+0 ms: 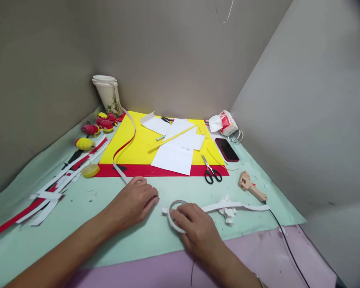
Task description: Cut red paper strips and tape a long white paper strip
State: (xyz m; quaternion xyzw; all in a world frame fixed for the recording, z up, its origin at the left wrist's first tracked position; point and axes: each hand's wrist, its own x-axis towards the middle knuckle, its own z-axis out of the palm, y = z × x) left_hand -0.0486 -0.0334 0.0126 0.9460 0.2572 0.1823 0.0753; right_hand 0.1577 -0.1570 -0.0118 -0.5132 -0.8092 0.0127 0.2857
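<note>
My left hand lies palm down on the pale green sheet, fingers together and curled, pressing the end of a long white-and-red paper strip that curves back over the yellow sheet. My right hand rests on a white tape roll, fingers bent over its rim. A white paper strip runs right from the roll, past a crumpled tissue.
Black-handled scissors, a glue gun with its black cord, a phone and white sheets lie ahead. A paper cup, red-yellow paper balls and cut strips are at the left. Grey walls enclose the corner.
</note>
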